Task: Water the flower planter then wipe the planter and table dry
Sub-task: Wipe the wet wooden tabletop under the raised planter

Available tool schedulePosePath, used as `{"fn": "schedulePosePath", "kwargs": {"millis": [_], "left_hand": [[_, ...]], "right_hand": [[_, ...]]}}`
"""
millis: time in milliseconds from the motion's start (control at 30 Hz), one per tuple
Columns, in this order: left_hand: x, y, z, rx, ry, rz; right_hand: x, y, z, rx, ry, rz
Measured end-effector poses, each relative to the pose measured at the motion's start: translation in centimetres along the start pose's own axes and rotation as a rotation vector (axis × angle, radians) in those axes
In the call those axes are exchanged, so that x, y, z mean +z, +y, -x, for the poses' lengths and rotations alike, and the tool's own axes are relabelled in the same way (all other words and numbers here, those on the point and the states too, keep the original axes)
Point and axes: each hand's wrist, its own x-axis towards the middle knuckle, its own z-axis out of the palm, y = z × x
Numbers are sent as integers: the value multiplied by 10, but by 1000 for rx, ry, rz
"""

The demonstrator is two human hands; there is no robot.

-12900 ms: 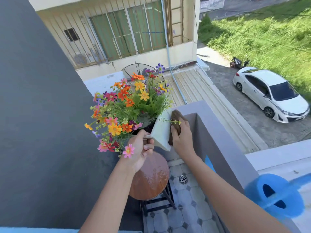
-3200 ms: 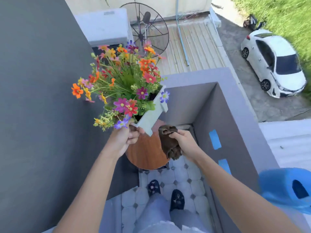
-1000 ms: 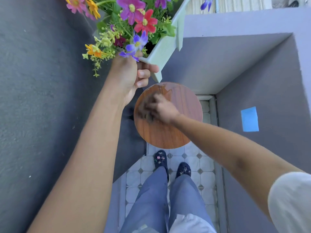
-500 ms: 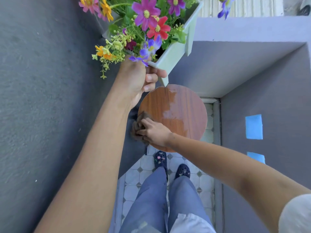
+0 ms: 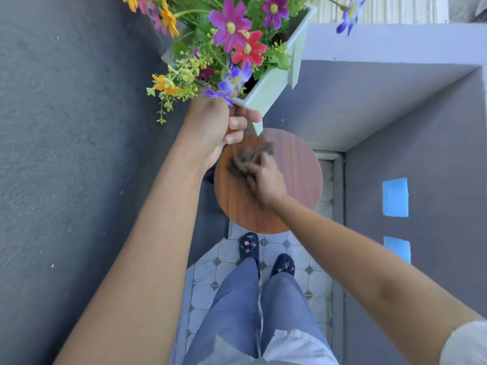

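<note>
My left hand (image 5: 214, 127) grips the lower corner of a pale green flower planter (image 5: 274, 83) and holds it up in the air, tilted, above the table. Colourful flowers (image 5: 232, 40) spill over its rim. Below it stands a small round wooden table (image 5: 295, 196). My right hand (image 5: 266, 180) presses a brown cloth (image 5: 245, 159) onto the far left part of the tabletop; hand and cloth are blurred by motion.
A dark grey wall (image 5: 79, 154) runs close on the left. A grey parapet (image 5: 395, 101) with blue tape patches (image 5: 394, 197) closes the far side and the right. My legs and dark shoes (image 5: 249, 246) stand on the tiled floor (image 5: 205, 275) just before the table.
My right hand has swept the cloth from the table's near left edge up to its far left part. The wet patch seen half a second ago no longer shows. The planter stays held up.
</note>
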Motion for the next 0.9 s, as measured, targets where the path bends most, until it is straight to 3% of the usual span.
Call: {"fn": "schedulePosePath", "kwargs": {"millis": [167, 233, 300, 467, 533, 667, 800, 900], "left_hand": [[3, -5, 3, 2, 4, -7], [1, -8, 5, -1, 9, -13], [1, -12, 6, -5, 17, -15], [1, -25, 12, -23, 35, -9], [1, -30, 14, -33, 42, -8], [3, -37, 14, -50, 42, -10], [8, -42, 13, -63, 37, 31], [8, -41, 13, -55, 25, 16]], "right_hand": [[28, -13, 93, -477, -268, 17], [20, 3, 90, -537, -280, 36], [2, 24, 70, -437, -221, 52], [-51, 73, 13, 178, 175, -11], [-54, 75, 9, 311, 260, -29], [-25, 38, 41, 236, 174, -43], [16, -11, 116, 1, -52, -89], [26, -9, 163, -174, -190, -81]]}}
